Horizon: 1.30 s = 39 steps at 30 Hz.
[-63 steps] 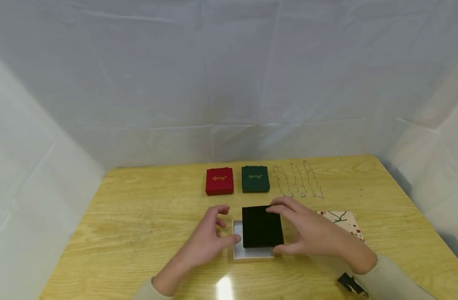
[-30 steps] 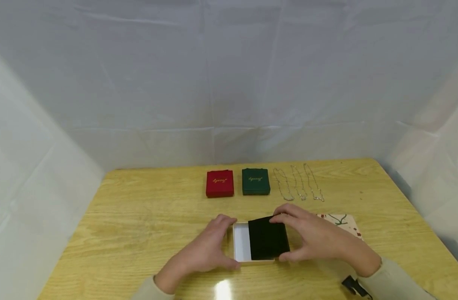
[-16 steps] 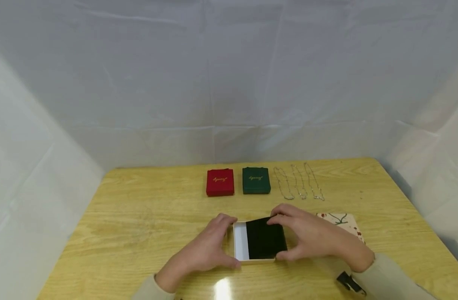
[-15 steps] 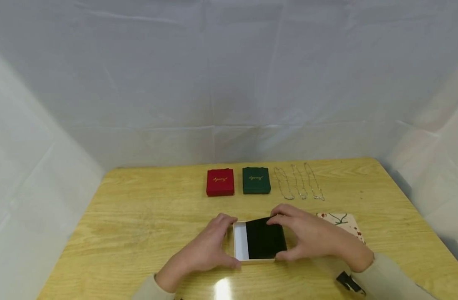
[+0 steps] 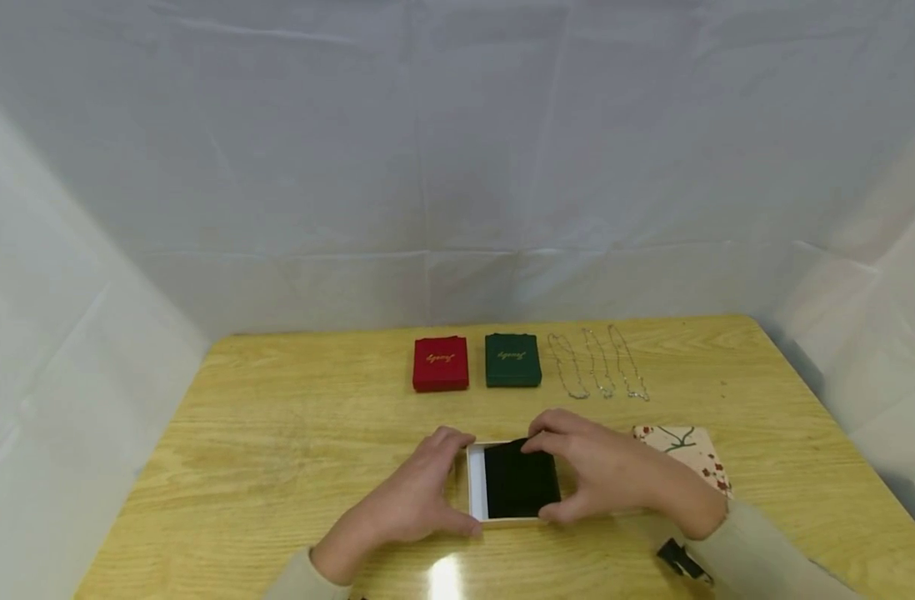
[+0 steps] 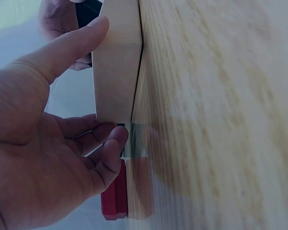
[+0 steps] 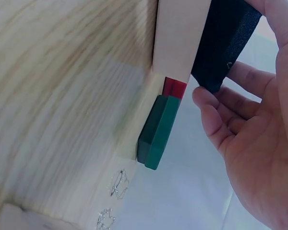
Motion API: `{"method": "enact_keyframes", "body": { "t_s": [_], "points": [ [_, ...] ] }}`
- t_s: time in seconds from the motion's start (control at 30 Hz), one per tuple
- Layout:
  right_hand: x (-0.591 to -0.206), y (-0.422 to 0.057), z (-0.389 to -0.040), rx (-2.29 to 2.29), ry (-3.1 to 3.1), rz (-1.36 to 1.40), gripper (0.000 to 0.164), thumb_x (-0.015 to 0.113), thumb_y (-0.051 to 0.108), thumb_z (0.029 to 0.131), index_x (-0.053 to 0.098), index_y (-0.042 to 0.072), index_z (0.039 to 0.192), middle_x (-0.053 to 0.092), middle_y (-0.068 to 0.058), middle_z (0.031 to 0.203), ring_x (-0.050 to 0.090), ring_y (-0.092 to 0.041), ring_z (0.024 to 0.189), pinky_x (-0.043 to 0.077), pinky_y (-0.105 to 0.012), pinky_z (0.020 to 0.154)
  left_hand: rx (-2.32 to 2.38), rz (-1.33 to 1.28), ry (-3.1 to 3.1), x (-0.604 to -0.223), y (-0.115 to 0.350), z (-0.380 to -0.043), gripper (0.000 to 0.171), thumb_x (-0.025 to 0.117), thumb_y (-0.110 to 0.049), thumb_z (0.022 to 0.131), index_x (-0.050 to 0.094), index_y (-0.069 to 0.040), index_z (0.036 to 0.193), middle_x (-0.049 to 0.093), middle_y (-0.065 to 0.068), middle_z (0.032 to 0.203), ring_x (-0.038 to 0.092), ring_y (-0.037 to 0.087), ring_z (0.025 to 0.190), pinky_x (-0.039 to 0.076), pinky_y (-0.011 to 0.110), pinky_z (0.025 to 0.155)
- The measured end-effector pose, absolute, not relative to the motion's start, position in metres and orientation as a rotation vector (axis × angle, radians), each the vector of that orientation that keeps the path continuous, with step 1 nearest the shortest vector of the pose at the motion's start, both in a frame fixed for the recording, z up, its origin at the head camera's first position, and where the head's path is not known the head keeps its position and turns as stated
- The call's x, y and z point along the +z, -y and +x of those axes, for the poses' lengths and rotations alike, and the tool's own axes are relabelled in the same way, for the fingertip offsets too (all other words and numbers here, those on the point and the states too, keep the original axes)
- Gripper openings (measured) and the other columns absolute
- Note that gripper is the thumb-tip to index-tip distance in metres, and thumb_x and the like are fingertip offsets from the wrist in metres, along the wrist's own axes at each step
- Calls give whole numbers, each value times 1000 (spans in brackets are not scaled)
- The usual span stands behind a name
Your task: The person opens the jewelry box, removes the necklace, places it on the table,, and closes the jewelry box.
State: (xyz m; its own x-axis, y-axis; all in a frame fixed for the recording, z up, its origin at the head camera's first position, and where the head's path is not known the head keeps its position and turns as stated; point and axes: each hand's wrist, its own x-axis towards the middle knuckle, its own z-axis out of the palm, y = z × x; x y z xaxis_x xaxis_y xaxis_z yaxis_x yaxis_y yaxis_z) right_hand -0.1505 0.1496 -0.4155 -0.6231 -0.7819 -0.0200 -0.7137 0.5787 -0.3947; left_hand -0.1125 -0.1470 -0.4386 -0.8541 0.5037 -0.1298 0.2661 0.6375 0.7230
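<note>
An open cream box with a white inside lies on the table, its left part uncovered. My left hand holds the box by its left end, thumb on the near side and fingers at the far corner. My right hand grips a black square pad by its right end, thumb near and fingers far. The pad sits mostly within the box; its far right corner is raised. In the right wrist view, the black pad tilts up above the box wall.
Behind the box lie a red box and a green box with gold lettering. Three thin silver chains lie to their right. A floral-patterned cream lid is partly hidden by my right arm, near a small black object.
My right hand has moved the black pad first right, then back left and lower into the box. My left hand has closed in on the box's left end and stayed there.
</note>
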Motion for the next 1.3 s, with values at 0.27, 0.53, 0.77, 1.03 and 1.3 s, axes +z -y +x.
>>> {"method": "enact_keyframes", "body": {
  "t_s": [0.27,0.53,0.77,1.03,1.3],
  "points": [
    [-421,-146,-151,-536,-2634,-1340,73,85,62,81,70,14,134,57,4,136,52,-15,126,52,-42,106,1044,628,-2541,-438,147,-112,103,98,-40,75,45,-3,154,50,4,143,47,23,128,44,50,114],
    [-423,-142,-152,-527,-2597,-1308,75,82,65,84,69,15,137,56,3,140,49,-16,130,49,-44,110,1066,644,-2540,-438,147,-112,104,99,-40,74,45,0,154,50,5,144,48,25,131,43,51,115],
    [-426,-139,-152,-524,-2580,-1290,74,81,65,85,68,16,139,55,4,141,48,-15,130,49,-43,110,1057,642,-2545,-437,147,-111,104,99,-38,74,44,0,154,49,5,145,48,26,133,42,51,115],
    [-430,-137,-152,-533,-2573,-1314,74,81,64,86,68,15,139,55,2,142,49,-15,128,49,-44,108,1057,653,-2546,-437,147,-111,104,99,-38,75,44,0,154,49,6,145,48,27,133,42,52,115],
    [-432,-139,-152,-522,-2571,-1340,75,78,68,87,69,14,139,56,1,143,48,-16,129,49,-46,109,1061,637,-2531,-437,147,-113,104,98,-39,75,43,0,154,49,6,145,48,26,131,43,52,114]
  ]
}}
